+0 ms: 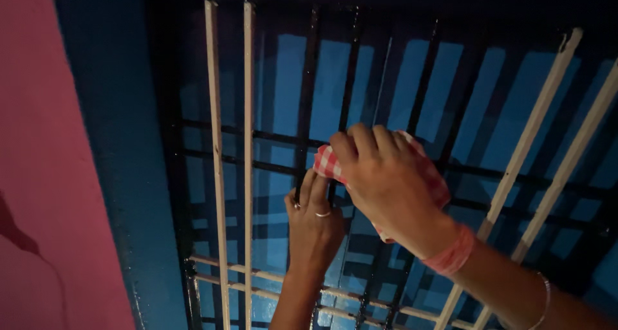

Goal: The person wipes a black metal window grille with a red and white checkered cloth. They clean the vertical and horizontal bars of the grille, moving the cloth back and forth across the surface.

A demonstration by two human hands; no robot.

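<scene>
My right hand [385, 179] presses a red-and-white checked cloth [327, 164] against the dark bars of a window grille [308, 79]. The cloth is bunched under the palm, with its edges showing at the left and right of the hand. My left hand [313, 224] reaches up from below and grips a dark vertical bar just under the cloth, fingers curled around it; two rings show on its fingers. A pink band sits on my right wrist, a thin bangle further up the arm.
Several pale vertical bars [248, 143] stand at the left of the grille, and two more slant at the right [534, 130]. A blue window frame [122, 143] borders a pink wall [38, 143] at the left. The scene is dim.
</scene>
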